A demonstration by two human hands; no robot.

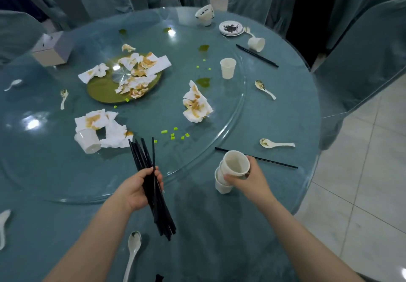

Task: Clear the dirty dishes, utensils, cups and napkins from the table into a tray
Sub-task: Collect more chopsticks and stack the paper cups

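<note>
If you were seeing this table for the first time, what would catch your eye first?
The left hand grips a bundle of black chopsticks and the right hand holds stacked cups, both at the near edge. Behind them, stained napkins litter the glass turntable, thickest around its centre.

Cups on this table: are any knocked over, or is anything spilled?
Yes. One white cup lies on its side by stained napkins; another tipped cup lies at the far right. Green food bits are scattered over the glass turntable.
</note>
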